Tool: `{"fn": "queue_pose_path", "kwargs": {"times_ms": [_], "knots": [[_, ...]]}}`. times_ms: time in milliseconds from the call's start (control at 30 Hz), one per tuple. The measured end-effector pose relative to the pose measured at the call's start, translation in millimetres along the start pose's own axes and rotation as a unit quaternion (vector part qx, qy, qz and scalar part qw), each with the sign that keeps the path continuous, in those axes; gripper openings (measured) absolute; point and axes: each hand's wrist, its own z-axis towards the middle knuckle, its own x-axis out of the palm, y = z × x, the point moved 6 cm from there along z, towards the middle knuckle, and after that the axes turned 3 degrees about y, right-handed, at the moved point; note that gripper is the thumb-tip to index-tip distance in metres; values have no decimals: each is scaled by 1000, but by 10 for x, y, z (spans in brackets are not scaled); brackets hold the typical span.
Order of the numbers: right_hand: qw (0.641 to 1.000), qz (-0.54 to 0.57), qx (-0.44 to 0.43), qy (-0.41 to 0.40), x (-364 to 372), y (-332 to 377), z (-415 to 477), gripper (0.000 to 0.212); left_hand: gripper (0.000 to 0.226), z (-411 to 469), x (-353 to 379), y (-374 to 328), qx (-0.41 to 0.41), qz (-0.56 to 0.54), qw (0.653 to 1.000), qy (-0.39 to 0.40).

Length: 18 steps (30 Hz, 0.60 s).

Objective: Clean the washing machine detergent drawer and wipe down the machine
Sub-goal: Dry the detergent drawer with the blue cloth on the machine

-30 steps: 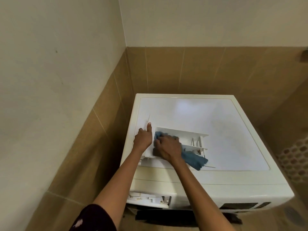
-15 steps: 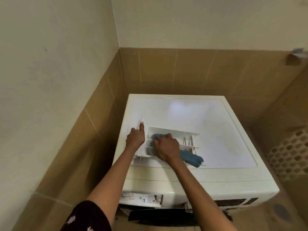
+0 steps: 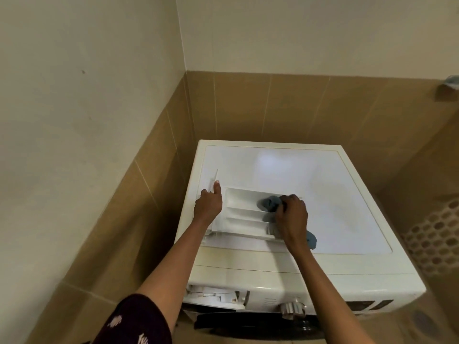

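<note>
Right grip (image 3: pixel 291 219) clamps blue cloth (image 3: pixel 269 203) in drawer (image 3: pixel 244 202); left grip (image 3: pixel 208 207) clasps drawer end atop washing machine (image 3: pixel 347 189).

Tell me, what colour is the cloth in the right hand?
The cloth is blue, seen in the head view.

We see the washing machine (image 3: pixel 323 189) topped in glossy white, smooth enough to mirror a patch of light. The drawer (image 3: pixel 239 210) is smooth white plastic with a duller sheen. The cloth (image 3: pixel 269 204) is soft blue fabric, crumpled. The knob (image 3: pixel 292 309) looks like shiny metal. The tiles (image 3: pixel 298 108) are smooth brown with a faint satin finish, and the wall (image 3: pixel 298 33) above them is matt paint.
</note>
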Motion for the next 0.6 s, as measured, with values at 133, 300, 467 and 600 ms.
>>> {"fn": "queue_pose_path", "kwargs": {"times_ms": [133, 300, 467, 600], "knots": [[967, -18, -197, 160, 415, 687, -367, 32, 71, 12, -18, -2, -8, 7, 1000, -5], [946, -102, -251, 177, 571, 727, -467, 56, 70, 8, -23, -23, -10, 10, 1000, -6], [940, -213, -225, 142, 381, 446, -319, 70, 70, -2, -9, 11, -10, 11, 1000, -2], [953, -246, -148, 97, 325, 312, -389, 69, 69, 2, -2, -37, 1, 22, 1000, -4]]}}
